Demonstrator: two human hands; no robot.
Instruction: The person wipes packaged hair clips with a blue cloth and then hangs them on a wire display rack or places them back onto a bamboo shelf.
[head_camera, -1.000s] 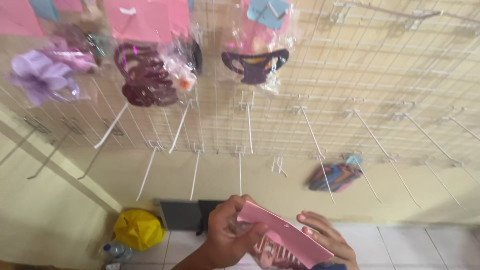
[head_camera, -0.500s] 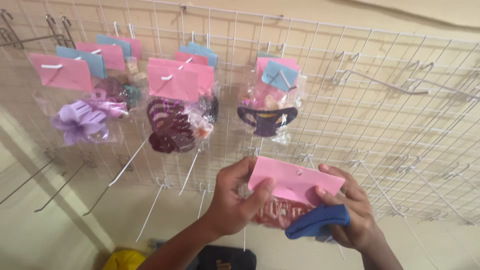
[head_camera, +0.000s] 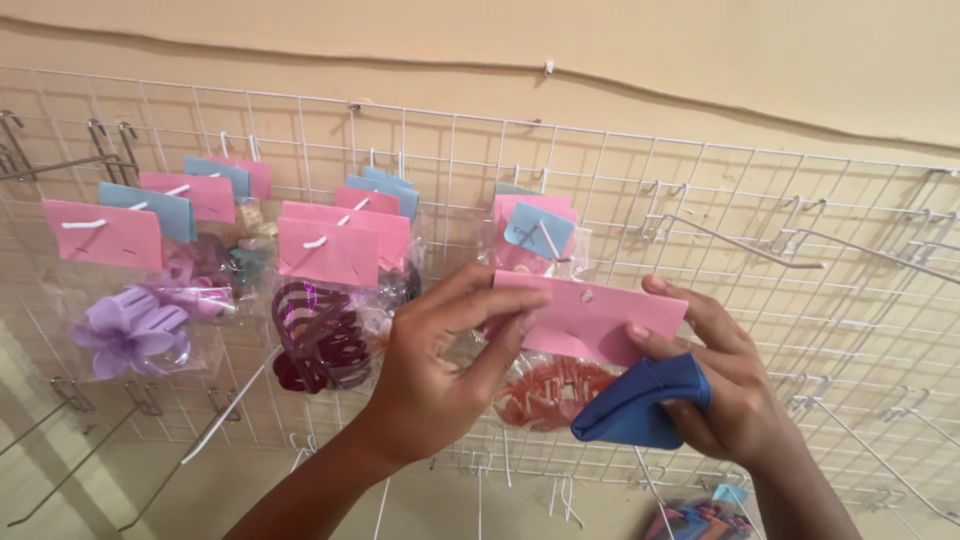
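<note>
Beige wall, white wire grid (head_camera: 700, 190) with hooks. Pink card packet (head_camera: 590, 318) held level at grid's middle, long axis left-right, bare hook (head_camera: 745, 245) up-right. Left hand (head_camera: 435, 370) pinching left end; right hand (head_camera: 725, 385) gripping right end plus blue cloth (head_camera: 640, 405); right nearer hook.

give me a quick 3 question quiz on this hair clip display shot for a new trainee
1. True or false: both the left hand and the right hand grip the pink card header of the clear packet with the coral claw clip.
2. Multiple choice: what else does the right hand hold? A) a folded blue cloth B) a pair of scissors C) a yellow bag
3. Fill in: the clear packet with the lilac flower-shaped claw clip hangs on the white wire grid panel at the far ____ of the filled hooks.

Key
1. True
2. A, the folded blue cloth under its fingers
3. left
</note>
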